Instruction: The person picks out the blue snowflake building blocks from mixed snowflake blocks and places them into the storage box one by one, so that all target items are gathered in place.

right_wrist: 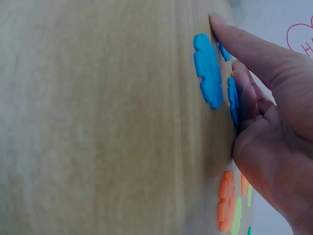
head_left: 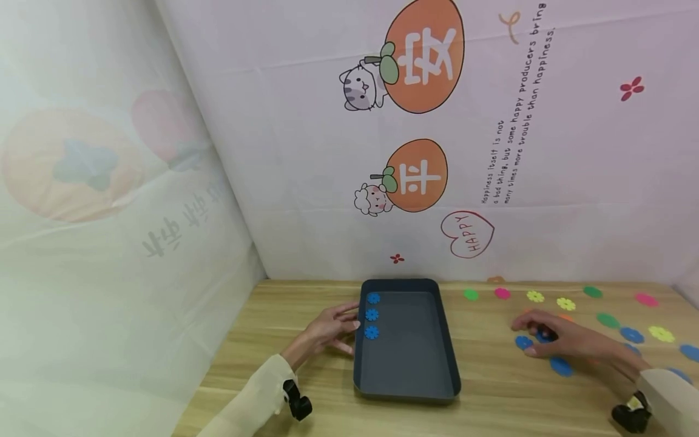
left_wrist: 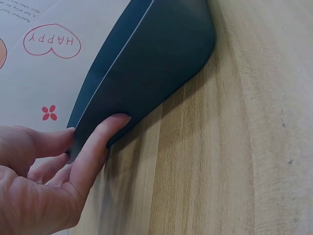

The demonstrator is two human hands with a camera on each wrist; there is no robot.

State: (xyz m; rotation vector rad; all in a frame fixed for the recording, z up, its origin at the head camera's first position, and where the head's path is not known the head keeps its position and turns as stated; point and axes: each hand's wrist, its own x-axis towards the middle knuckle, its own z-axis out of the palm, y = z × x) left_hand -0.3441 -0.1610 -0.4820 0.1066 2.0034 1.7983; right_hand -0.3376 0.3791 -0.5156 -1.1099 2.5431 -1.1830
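A dark grey-blue tray [head_left: 406, 364] lies on the table with three blue flower-shaped discs [head_left: 372, 314] in a column along its left inner side. My left hand [head_left: 330, 329] rests its spread fingertips at the tray's left wall; in the left wrist view one finger [left_wrist: 100, 137] lies against the outer wall and another fingertip reaches the rim. Over the blue pieces on the right, my right hand [head_left: 568, 337] hovers low, thumb and fingers apart around a blue flower disc [head_left: 524, 343] flat on the table. Nearer the wrist camera lies another blue disc [right_wrist: 208, 71].
Several green, pink, yellow, orange and blue discs are scattered over the right of the table, among them a pink disc [head_left: 502, 294] and a yellow one [head_left: 661, 334]. A printed cloth [head_left: 306, 182] hangs behind the wooden table [head_left: 273, 315] and on its left.
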